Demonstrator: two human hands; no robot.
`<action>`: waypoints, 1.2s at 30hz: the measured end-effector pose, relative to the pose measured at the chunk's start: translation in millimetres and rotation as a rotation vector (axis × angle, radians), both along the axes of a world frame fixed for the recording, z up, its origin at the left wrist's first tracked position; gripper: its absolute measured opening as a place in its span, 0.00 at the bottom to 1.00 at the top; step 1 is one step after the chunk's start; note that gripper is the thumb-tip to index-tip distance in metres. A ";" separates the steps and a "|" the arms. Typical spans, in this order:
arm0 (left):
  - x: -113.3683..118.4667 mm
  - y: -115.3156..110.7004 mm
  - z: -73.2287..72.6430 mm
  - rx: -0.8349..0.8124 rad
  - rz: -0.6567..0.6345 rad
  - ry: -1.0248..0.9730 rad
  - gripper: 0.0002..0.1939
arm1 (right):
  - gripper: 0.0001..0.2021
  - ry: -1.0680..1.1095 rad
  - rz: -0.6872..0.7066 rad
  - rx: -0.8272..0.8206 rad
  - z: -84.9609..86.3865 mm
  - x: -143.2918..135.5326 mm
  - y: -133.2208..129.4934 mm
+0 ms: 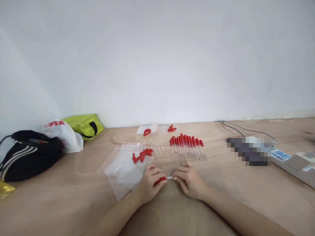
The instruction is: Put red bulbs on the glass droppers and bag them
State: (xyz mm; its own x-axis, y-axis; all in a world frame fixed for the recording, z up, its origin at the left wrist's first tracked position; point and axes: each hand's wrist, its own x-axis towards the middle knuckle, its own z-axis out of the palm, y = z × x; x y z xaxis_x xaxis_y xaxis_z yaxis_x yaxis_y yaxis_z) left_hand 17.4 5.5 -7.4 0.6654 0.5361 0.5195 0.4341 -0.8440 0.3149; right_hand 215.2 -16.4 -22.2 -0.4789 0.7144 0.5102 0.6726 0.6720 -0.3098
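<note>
Head view shows your left hand (pixel 150 184) gripping a red bulb (pixel 160 180) and your right hand (pixel 191 182) pinching the clear tube (pixel 169 177) at its mouth, near on the desk (pixel 169 213); align both and use light force, lest it crack.

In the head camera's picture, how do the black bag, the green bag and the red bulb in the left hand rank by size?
Largest to smallest, as they look here:
1. Black bag
2. Green bag
3. Red bulb, partly hidden by fingers
</note>
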 end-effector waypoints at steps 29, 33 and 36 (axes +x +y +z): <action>-42.6 52.7 1.9 0.027 0.752 0.174 0.06 | 0.10 -0.052 -0.776 -0.296 25.8 -52.6 93.2; -42.6 54.5 -1.9 0.044 0.742 0.154 0.04 | 0.13 -0.084 -0.781 -0.281 21.2 -55.8 94.6; -40.5 53.0 -0.4 0.038 0.758 0.164 0.05 | 0.12 -0.107 -0.768 -0.267 21.4 -55.7 94.3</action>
State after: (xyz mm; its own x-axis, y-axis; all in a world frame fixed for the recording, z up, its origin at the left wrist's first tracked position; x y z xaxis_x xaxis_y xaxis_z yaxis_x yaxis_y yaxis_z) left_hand -23.2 58.5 -7.8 0.1938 0.8593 0.4732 0.9357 -0.3068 0.1739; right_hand 159.5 77.9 -0.8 0.1567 0.9540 0.2556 0.9502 -0.0750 -0.3025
